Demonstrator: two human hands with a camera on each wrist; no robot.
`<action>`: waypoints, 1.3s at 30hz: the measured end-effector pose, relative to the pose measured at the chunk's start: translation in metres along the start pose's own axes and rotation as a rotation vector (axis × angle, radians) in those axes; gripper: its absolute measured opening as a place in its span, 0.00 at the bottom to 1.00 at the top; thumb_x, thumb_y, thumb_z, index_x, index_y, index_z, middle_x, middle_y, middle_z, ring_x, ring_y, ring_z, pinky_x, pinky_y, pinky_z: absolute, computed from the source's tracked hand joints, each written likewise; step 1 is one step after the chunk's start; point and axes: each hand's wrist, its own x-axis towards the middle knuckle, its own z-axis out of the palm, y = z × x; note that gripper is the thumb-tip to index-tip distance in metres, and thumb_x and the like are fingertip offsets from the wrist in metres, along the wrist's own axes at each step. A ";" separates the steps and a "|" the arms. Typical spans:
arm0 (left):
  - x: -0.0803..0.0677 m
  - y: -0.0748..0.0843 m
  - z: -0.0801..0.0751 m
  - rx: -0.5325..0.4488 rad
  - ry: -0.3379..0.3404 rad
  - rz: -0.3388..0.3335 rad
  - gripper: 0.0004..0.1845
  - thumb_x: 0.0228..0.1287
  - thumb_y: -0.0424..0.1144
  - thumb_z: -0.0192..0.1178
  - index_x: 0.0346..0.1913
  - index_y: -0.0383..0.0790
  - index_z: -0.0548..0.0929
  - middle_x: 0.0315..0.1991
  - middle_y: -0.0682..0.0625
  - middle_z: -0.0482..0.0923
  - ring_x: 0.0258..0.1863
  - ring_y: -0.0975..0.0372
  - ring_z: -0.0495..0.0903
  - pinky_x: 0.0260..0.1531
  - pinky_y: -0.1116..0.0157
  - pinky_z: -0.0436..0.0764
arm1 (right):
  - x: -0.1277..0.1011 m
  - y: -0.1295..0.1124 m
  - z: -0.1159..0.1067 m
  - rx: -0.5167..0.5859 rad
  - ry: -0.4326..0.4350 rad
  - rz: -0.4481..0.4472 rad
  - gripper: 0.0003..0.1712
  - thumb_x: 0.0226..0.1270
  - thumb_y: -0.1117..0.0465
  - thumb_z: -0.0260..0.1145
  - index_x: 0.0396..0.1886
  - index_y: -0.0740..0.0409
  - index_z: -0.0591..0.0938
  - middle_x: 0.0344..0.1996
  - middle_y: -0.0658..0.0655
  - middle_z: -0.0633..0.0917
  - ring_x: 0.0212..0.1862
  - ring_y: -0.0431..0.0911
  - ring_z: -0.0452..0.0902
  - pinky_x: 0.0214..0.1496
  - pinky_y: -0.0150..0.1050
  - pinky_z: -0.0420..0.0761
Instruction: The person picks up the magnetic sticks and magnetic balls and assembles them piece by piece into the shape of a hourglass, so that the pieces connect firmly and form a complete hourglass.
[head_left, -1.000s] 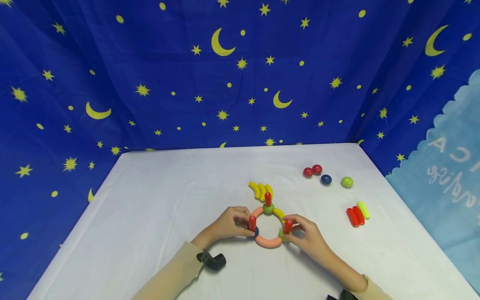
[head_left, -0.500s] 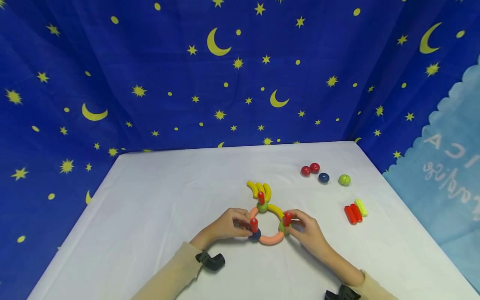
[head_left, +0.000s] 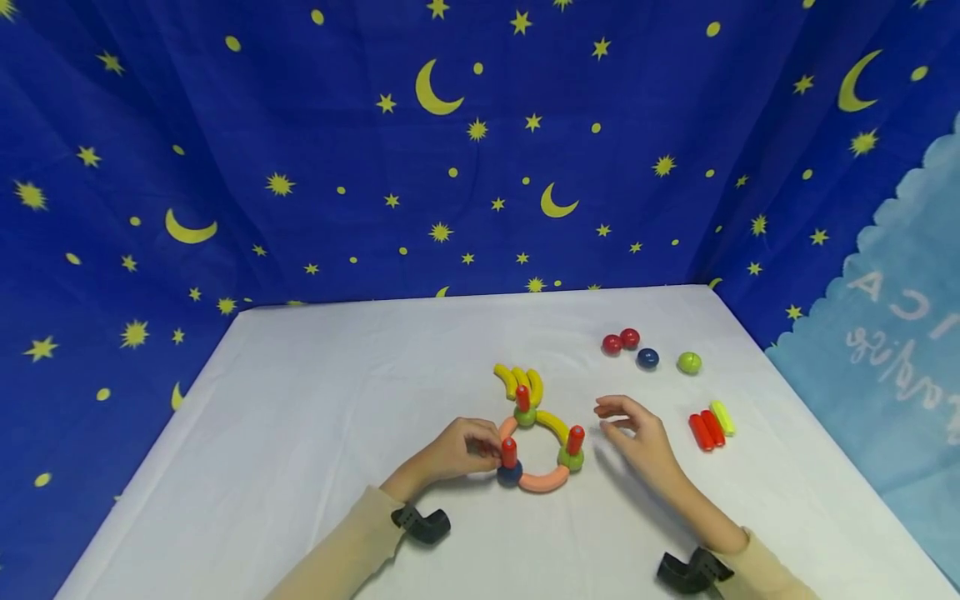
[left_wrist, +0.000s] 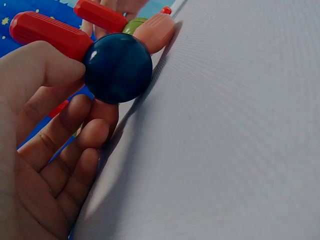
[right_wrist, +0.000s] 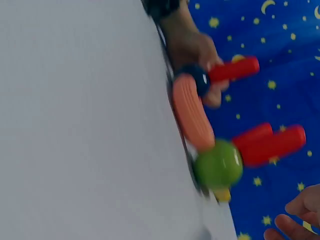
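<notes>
Steadying the ring (head_left: 543, 482) on the counter (head_left: 337, 375) appears the step in hand: the left grip (head_left: 459, 448) pinches its blue ball (head_left: 510, 475); the right grip (head_left: 641, 433) (fingers parted, empty) probably needs a loose ball (head_left: 689, 363) next.

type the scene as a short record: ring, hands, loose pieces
Ring: three balls, two pink curves, one yellow curve
On top: a red stick on each ball
Left hand: holding the ring's blue ball
Right hand: off the ring, empty
Behind ring: three loose yellow curves
Right side: two red balls, loose blue ball, loose green ball, two loose red sticks, yellow-green stick
</notes>
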 end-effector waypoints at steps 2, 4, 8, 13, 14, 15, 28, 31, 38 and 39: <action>0.000 0.000 -0.001 -0.007 -0.001 -0.014 0.07 0.53 0.27 0.67 0.36 0.30 0.85 0.33 0.37 0.82 0.31 0.72 0.76 0.31 0.70 0.81 | 0.010 0.007 -0.006 -0.024 0.049 -0.016 0.16 0.59 0.75 0.63 0.48 0.69 0.79 0.40 0.65 0.85 0.41 0.33 0.79 0.44 0.20 0.77; -0.001 0.000 -0.001 -0.022 -0.001 -0.032 0.07 0.52 0.26 0.67 0.36 0.30 0.85 0.33 0.37 0.82 0.30 0.73 0.77 0.32 0.70 0.81 | 0.020 0.016 -0.011 -0.045 0.109 -0.034 0.15 0.58 0.77 0.63 0.46 0.71 0.79 0.40 0.67 0.84 0.41 0.29 0.77 0.44 0.17 0.75; -0.002 -0.002 0.000 -0.047 -0.008 -0.049 0.08 0.51 0.26 0.68 0.37 0.29 0.85 0.33 0.36 0.81 0.31 0.73 0.78 0.32 0.70 0.82 | 0.041 0.035 -0.020 -0.121 0.226 -0.026 0.15 0.56 0.78 0.63 0.45 0.72 0.79 0.41 0.68 0.82 0.44 0.28 0.72 0.46 0.18 0.74; -0.003 -0.003 0.003 -0.056 -0.017 -0.059 0.09 0.51 0.27 0.68 0.37 0.29 0.85 0.34 0.36 0.81 0.32 0.72 0.78 0.34 0.68 0.83 | 0.062 0.056 -0.028 -0.195 0.311 0.063 0.17 0.55 0.76 0.62 0.46 0.74 0.78 0.46 0.70 0.78 0.50 0.55 0.73 0.57 0.47 0.73; -0.003 -0.002 0.003 -0.053 -0.017 -0.062 0.09 0.51 0.28 0.68 0.37 0.29 0.85 0.33 0.36 0.81 0.31 0.72 0.78 0.33 0.69 0.83 | 0.065 0.060 -0.029 -0.202 0.312 0.089 0.17 0.54 0.76 0.62 0.47 0.75 0.78 0.47 0.71 0.77 0.52 0.60 0.72 0.59 0.52 0.71; -0.003 -0.002 0.004 -0.046 -0.013 -0.064 0.09 0.51 0.28 0.69 0.37 0.30 0.85 0.32 0.37 0.80 0.30 0.72 0.77 0.31 0.71 0.82 | 0.067 0.063 -0.030 -0.210 0.305 0.114 0.18 0.55 0.76 0.62 0.48 0.75 0.77 0.48 0.73 0.76 0.54 0.63 0.71 0.60 0.56 0.69; -0.001 0.000 0.002 0.049 0.010 -0.056 0.09 0.48 0.33 0.73 0.34 0.38 0.87 0.27 0.42 0.79 0.24 0.67 0.71 0.24 0.77 0.70 | 0.075 0.076 -0.029 -0.261 0.196 0.254 0.21 0.54 0.76 0.59 0.51 0.76 0.75 0.51 0.77 0.72 0.59 0.68 0.67 0.66 0.61 0.65; 0.000 0.000 0.002 0.042 0.013 -0.061 0.09 0.48 0.32 0.73 0.34 0.36 0.87 0.28 0.41 0.80 0.26 0.68 0.72 0.25 0.77 0.72 | 0.075 0.076 -0.029 -0.269 0.176 0.262 0.22 0.56 0.76 0.59 0.52 0.75 0.75 0.52 0.76 0.72 0.59 0.67 0.67 0.65 0.61 0.66; 0.000 0.000 0.002 0.006 0.012 -0.040 0.10 0.47 0.28 0.72 0.35 0.32 0.86 0.31 0.38 0.81 0.27 0.59 0.76 0.27 0.75 0.77 | 0.072 0.076 -0.029 -0.273 0.168 0.273 0.21 0.58 0.73 0.61 0.53 0.74 0.75 0.52 0.75 0.73 0.56 0.66 0.69 0.63 0.61 0.69; 0.000 0.000 0.002 -0.003 0.011 -0.028 0.10 0.47 0.27 0.72 0.35 0.31 0.86 0.31 0.37 0.80 0.28 0.57 0.77 0.28 0.73 0.79 | 0.072 0.076 -0.029 -0.271 0.170 0.274 0.21 0.58 0.73 0.61 0.53 0.74 0.75 0.51 0.75 0.73 0.55 0.66 0.69 0.62 0.60 0.70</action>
